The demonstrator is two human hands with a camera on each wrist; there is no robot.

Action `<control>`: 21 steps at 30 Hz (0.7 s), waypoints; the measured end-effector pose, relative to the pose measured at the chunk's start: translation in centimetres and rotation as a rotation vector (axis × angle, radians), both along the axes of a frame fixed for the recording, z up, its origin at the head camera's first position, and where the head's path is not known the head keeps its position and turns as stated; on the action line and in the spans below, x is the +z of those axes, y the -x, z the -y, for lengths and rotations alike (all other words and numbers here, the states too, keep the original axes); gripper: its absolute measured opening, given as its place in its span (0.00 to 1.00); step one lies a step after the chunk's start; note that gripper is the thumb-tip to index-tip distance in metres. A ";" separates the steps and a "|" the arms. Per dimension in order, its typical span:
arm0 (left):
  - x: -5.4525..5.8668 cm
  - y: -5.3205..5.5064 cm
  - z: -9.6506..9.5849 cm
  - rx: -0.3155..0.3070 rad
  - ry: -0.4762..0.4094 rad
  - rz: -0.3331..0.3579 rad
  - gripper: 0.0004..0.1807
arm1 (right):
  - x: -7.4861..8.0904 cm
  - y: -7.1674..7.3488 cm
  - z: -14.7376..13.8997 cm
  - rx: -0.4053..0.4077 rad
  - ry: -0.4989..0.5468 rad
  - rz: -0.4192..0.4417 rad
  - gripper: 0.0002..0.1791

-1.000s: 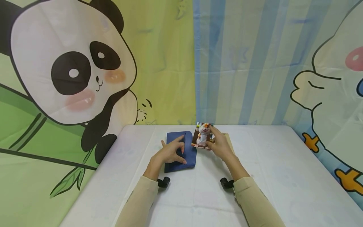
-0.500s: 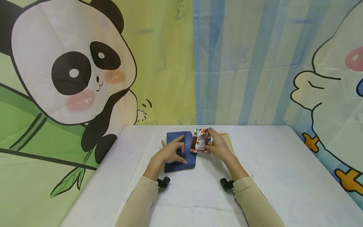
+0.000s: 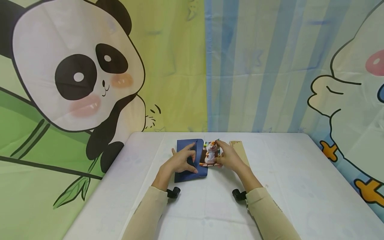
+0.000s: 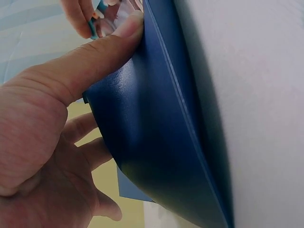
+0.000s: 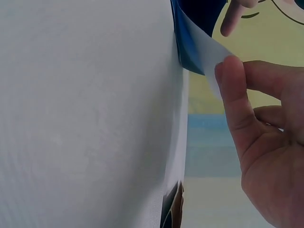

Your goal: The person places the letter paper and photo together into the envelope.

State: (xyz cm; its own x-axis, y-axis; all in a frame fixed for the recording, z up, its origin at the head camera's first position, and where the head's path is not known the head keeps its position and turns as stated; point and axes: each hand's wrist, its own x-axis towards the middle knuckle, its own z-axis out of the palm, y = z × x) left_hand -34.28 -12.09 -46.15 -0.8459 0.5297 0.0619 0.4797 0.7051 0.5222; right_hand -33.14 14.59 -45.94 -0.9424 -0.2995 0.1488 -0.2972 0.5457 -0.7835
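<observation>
On the white table lies a blue envelope (image 3: 183, 176), which the left hand (image 3: 180, 160) grips by its opening side. In the left wrist view the thumb presses on the envelope (image 4: 137, 114), whose side bulges, while the other fingers spread out behind. The right hand (image 3: 229, 156) pinches a photo card (image 3: 210, 155) printed with an orange-and-white hamster. Its left edge overlaps the envelope's opening side. From the right wrist, the card's white back (image 5: 209, 52) shows curved at the envelope's mouth, held between thumb and forefinger.
A tan card-like piece (image 3: 239, 150) with a patterned top edge lies right of the photo card, partly hidden by the right hand. Dark camera mounts (image 3: 173, 192) sit at both wrists. A cartoon-printed curtain (image 3: 255, 66) hangs behind the white table (image 3: 204, 213).
The right hand has brought the photo card left and toward the person, onto the envelope's opening side. More of the tan piece now shows. The left hand and envelope stay put.
</observation>
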 end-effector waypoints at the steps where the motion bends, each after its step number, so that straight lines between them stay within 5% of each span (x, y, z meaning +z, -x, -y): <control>1: 0.0 0.0 0.0 -0.002 -0.003 -0.001 0.23 | 0.0 0.0 0.0 0.005 0.006 0.009 0.50; 16: -0.1 0.1 -0.2 -0.009 -0.009 -0.008 0.23 | 0.1 -0.4 0.1 0.103 0.050 0.082 0.51; 21: -0.1 0.0 -0.3 -0.008 0.002 -0.011 0.23 | -0.1 -0.4 0.5 0.144 -0.007 0.092 0.52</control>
